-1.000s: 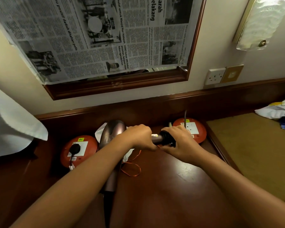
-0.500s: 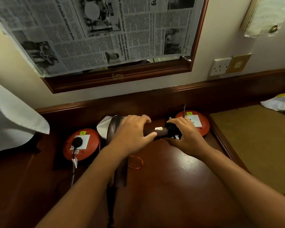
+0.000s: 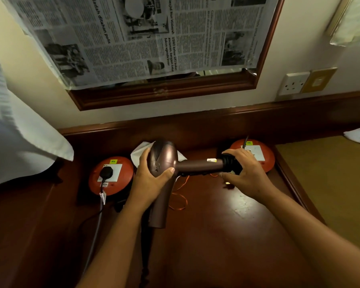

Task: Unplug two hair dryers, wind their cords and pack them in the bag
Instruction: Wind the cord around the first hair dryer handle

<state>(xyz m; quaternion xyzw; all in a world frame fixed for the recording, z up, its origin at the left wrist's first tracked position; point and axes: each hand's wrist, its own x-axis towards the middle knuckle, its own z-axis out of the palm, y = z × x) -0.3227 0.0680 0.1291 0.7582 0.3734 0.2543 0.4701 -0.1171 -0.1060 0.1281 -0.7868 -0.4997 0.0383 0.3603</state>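
Holding one hair dryer (image 3: 164,161) in both hands above the worktop (image 3: 227,235): the left hand (image 3: 152,177) has its grip curled round the rounded body, thumb across the near side, while the right hand (image 3: 243,173) has its grip closed over a black bundle at the far-right end of the handle, apparently the wound cord (image 3: 230,162). A second dryer (image 3: 160,206) lies on the worktop beneath the first, barrel pointing toward the viewer, partly hidden by the left hand. Its cord cannot be traced with certainty. To the left, a black plug (image 3: 106,170) sits in a round orange socket reel (image 3: 111,175), with a grey cable trailing toward the near edge. A matching reel (image 3: 256,152) stands behind the right hand. A thin orange band (image 3: 180,201) lies between the forearms, and a white cloth (image 3: 138,152) shows behind the dryer.

Judged step: cord winding on the first dryer, near its end. The next move probably calls for securing the bundle, perhaps with the band, then freeing the plug on the left. No bag is visible.
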